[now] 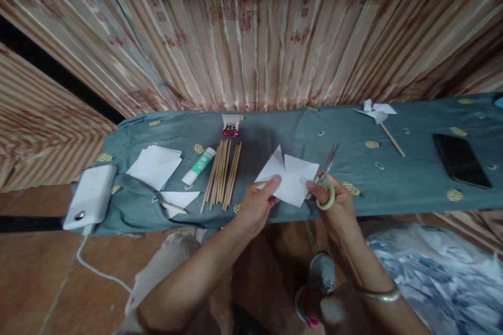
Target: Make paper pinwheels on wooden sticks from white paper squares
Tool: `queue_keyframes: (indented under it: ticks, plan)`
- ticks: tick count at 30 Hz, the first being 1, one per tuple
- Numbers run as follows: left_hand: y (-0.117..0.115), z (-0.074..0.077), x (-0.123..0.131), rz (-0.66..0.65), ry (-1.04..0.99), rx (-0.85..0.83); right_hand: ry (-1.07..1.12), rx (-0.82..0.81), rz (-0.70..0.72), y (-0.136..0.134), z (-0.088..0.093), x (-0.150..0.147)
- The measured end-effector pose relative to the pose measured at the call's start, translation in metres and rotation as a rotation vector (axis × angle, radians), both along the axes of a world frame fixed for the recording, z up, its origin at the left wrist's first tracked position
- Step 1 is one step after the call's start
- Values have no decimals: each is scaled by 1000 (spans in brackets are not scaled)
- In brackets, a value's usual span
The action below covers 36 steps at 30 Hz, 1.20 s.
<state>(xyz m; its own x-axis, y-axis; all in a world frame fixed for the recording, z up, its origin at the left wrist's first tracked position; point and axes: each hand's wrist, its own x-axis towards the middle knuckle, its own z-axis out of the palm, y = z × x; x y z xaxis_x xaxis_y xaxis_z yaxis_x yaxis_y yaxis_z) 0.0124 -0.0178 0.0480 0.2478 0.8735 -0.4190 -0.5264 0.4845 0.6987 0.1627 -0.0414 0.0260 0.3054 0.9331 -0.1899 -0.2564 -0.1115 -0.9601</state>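
Note:
A white paper square [296,178] with a slit cut in from its far edge is held between my hands, above the table's front part. My left hand [259,200] pinches its left side, thumb on top. My right hand [334,201] grips the paper's right corner and also has the scissors [327,196] in it, fingers through the pale green handles. The scissor blades point away from me, beyond the paper's right edge. Left of my hands lie several thin wooden sticks [222,175] and a green-and-white glue stick [199,166].
A small red box [231,126] of metal pins stands open at the back. Stacked paper squares [155,166], loose paper [181,199] and a white power bank [90,196] with a cable are left. A paper pinwheel [375,112] and a black phone [460,159] lie right.

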Motion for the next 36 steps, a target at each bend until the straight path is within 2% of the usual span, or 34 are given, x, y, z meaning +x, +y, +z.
queue_keyframes:
  ticks: [3, 8, 11, 18, 36]
  plan:
    - [11, 4, -9, 62, 18, 8, -82, 6, 162, -8, 6, 1]
    - [26, 13, -23, 149, 14, 40, -120, 2, 595, -24, 11, 1]
    - [28, 16, -25, 167, 6, 55, -130, 0, 708, -30, 9, -2]
    - [26, 15, -22, 132, 29, 48, -134, -19, 724, -30, 6, -6]
    - [25, 15, -21, 139, 41, 21, -170, -52, 689, -30, -1, -6]
